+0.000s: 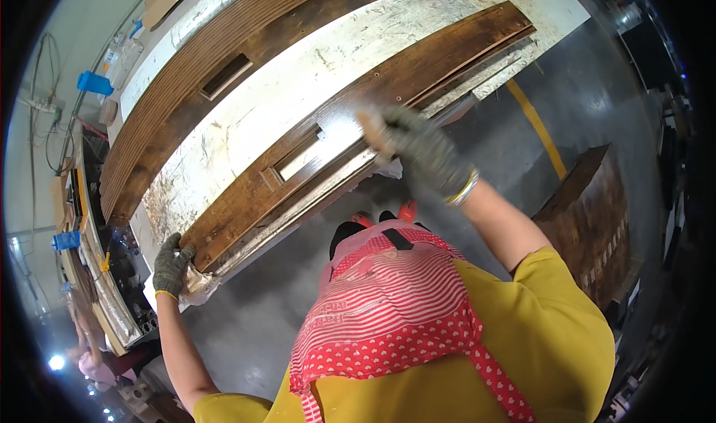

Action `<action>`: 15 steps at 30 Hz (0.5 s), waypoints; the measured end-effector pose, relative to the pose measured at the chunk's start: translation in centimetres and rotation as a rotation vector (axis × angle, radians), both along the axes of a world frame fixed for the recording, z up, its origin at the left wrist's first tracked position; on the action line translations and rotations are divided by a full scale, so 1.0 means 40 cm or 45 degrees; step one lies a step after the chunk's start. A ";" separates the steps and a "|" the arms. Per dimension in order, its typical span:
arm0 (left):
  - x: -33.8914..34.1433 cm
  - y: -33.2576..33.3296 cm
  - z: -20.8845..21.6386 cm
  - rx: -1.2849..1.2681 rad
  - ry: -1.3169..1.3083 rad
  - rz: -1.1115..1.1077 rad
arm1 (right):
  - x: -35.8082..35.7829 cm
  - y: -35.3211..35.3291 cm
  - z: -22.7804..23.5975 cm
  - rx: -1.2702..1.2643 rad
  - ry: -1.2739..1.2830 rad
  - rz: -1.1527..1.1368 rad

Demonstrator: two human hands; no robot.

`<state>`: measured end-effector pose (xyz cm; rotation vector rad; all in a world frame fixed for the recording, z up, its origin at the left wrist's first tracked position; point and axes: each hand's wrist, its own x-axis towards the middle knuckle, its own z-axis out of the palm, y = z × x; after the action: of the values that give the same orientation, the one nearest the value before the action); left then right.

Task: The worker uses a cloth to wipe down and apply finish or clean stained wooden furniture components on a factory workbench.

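A long dark-brown wooden board point(335, 117) with a rectangular cutout lies across the white, stained worktable point(291, 80). At the board's near left end, my left hand point(172, 268), in a grey-green work glove, grips the corner. A crumpled, pale brown wrapping point(200, 285) hangs beside that hand. My right hand point(425, 151), in the same kind of glove, is over the middle of the board near its front edge. It is closed on a tan block-like thing point(373, 134), smeared by motion, so its exact kind cannot be made out.
A second long board point(168, 117), grooved and with a slot, lies along the table's far side. Blue clamp-like pieces point(95, 83) are at the left. A dark wooden panel point(589, 229) stands at right on the grey floor. Another person point(104, 367) is at lower left.
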<state>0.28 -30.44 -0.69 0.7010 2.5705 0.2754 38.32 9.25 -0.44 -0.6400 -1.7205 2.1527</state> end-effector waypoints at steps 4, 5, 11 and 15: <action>-0.015 0.009 -0.010 0.056 -0.068 0.022 | 0.095 0.080 -0.107 -0.151 0.330 -0.281; -0.019 0.013 -0.008 0.028 -0.049 -0.020 | 0.105 0.098 -0.126 -0.538 0.236 -0.344; -0.029 0.012 -0.001 -0.029 -0.078 -0.148 | 0.052 0.144 -0.105 0.941 -0.289 -0.781; -0.014 0.040 0.013 -0.074 -0.032 -0.269 | -0.030 0.021 -0.097 1.720 -0.319 -0.624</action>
<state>-0.27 -28.84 -0.16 0.9327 2.4447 0.1396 37.12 10.09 -4.33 -0.7524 -2.2746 0.3349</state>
